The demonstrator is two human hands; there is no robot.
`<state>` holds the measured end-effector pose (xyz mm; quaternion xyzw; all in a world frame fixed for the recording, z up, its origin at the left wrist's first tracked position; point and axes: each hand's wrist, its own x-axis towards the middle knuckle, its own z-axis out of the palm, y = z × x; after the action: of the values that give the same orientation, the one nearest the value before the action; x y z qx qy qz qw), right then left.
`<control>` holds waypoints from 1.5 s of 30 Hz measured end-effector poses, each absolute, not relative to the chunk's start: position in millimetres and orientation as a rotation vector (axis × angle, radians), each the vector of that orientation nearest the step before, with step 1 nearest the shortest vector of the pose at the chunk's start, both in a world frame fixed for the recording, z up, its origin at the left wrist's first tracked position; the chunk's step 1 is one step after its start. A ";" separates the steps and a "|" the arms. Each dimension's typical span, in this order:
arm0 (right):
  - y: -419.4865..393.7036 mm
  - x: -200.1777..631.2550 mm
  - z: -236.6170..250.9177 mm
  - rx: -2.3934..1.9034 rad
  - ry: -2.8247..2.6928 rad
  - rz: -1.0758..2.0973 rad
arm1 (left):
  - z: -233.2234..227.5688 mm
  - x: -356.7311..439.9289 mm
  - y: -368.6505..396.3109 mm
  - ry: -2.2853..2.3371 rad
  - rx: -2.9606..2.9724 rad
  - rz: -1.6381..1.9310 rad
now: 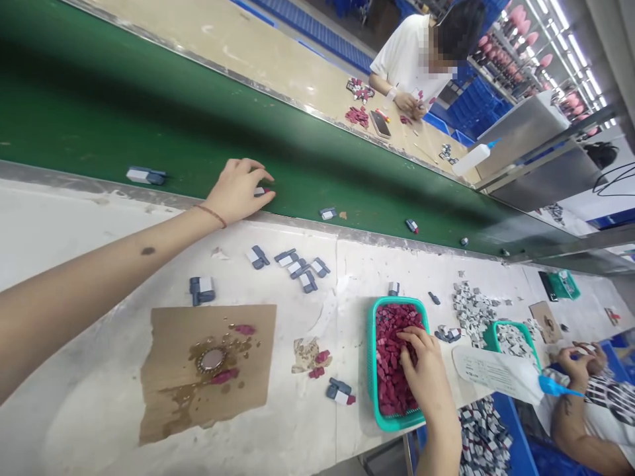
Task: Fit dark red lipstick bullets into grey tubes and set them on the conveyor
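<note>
Your basket [372,377] is smooth plastic, its red pieces [387,370] matt, the cardboard [255,373] stained, the belt [193,125] smooth, the table [278,430] scuffed.

No readable text; print on white bottle [501,375] too small, blurred.

I am at a long white table [49,231], its top scuffed and marked. Along its far side, past a worn metal strip [69,177], runs a green belt [64,116] with a broad dark shadow down its length. Beyond it I see a tan table [248,53], so the belt lies between 2 tabletops. Behind that stretches a ribbed blue strip [307,26], and blue crates [469,99] stand to my right. Further back I see rows of pink items [518,26], too small to make out, under bright tube lights [559,14]. Thin black wires [610,182] loop at my far right, near a grey metal panel [526,125].
</note>
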<state>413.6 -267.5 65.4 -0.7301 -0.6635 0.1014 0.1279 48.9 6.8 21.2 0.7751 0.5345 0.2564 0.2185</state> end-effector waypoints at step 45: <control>-221.4 180.2 25.2 -1.079 -2.448 0.664 | 39.6 -16.6 -181.4 1.138 0.633 0.934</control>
<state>180.2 -221.4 25.2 -0.3841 -0.8717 0.2364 0.1915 -16.6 -181.4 39.6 0.2837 0.5101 0.4185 0.6958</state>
